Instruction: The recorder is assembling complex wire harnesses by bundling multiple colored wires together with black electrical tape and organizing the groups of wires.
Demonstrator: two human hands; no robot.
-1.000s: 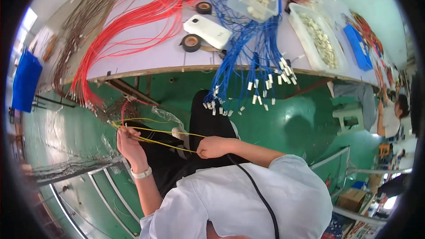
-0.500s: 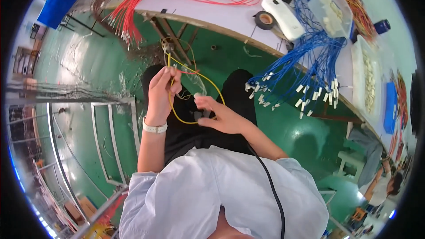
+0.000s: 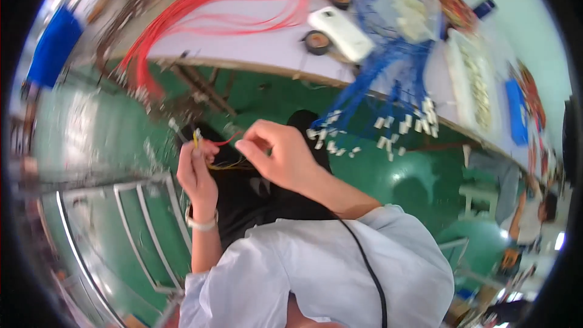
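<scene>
Pale blue-grey shirt, bare forearms, black trousers.
Left hand [image 3: 195,173] has a light wristband [image 3: 202,225] at the wrist; right hand [image 3: 284,158] plain. Thin black cable [image 3: 370,273] runs down over shirt [image 3: 328,273]; sleeves short, loose.

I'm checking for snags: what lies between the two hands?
In the head view, a short red wire and thin yellow wires run between the left hand and right hand, above the dark lap.
</scene>
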